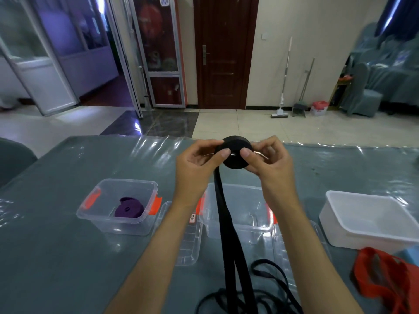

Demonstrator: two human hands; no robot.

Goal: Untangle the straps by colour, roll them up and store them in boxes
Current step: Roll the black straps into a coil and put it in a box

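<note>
Nearest me, the loose black strap point(260, 279) lies in slack loops on the bench point(56, 245), and I think that is the main hazard: if a loop catches on another as I wind, the tail will jerk and the coil will loosen. Just right of it sits a heap of red strap point(383, 275), close enough that I judge the black tail could drag it along.

The taut length climbs from that pile across the middle clear box point(238, 209), which holds no roll yet. A twist in that run would wind into the coil and make it lopsided.

Above it, both hands hold the black roll point(237, 152) in the air. My left hand point(199, 159) pinches one side, thumb on the face; the right hand point(267, 158) pinches the other, fingers curled behind. If either thumb slips, the layers could spring open.

Further left, the purple roll point(129, 208) already rests in its clear box point(95, 211); the white tub point(371, 223) stands to the right.
</note>
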